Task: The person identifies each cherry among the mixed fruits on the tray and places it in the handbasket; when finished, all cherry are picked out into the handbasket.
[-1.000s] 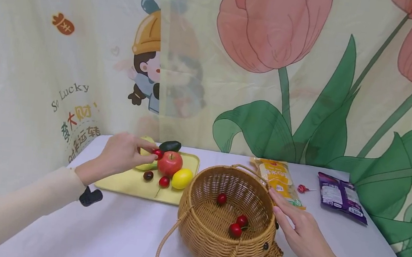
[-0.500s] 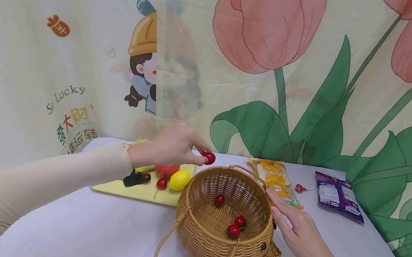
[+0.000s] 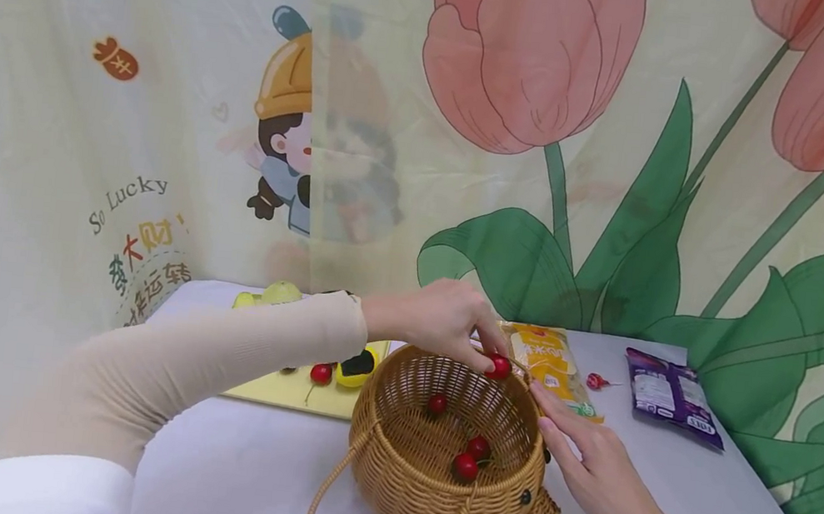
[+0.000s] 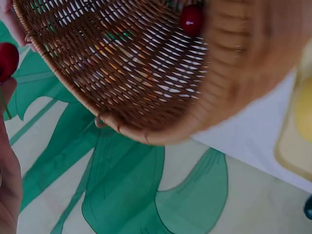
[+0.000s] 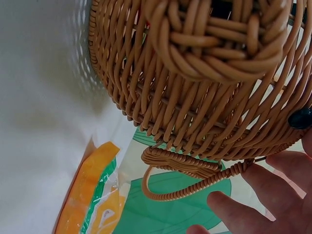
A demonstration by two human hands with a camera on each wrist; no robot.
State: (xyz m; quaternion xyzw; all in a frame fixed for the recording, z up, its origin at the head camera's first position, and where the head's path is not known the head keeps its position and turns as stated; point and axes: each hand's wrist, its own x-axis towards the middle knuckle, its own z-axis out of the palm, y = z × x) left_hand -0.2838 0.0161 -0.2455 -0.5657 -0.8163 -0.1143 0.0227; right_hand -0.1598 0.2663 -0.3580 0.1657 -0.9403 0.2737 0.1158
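Note:
My left hand (image 3: 451, 318) pinches a red cherry (image 3: 498, 367) over the far right part of the wicker basket (image 3: 395, 490). In the left wrist view that cherry (image 4: 7, 61) shows at the left edge, a green stem hanging below it. Several cherries are in this view; a lone cherry (image 3: 437, 404) and a pair of cherries (image 3: 465, 467) lie inside the basket. My right hand (image 3: 604, 470) rests its fingers on the basket's right rim. In the right wrist view the fingers (image 5: 273, 187) lie spread against the wicker near the looped handle (image 5: 195, 189).
Left of the basket, a yellow tray (image 3: 321, 402) carries a cherry (image 3: 321, 374), a lemon (image 3: 350, 378) and other fruit partly hidden by my left arm. Behind and right are an orange food packet (image 3: 544, 359), a red lollipop (image 3: 597, 381) and a purple packet (image 3: 674, 398).
My left hand has carried the cherry from the yellow tray rightward to over the basket. My right hand stays at the basket's rim.

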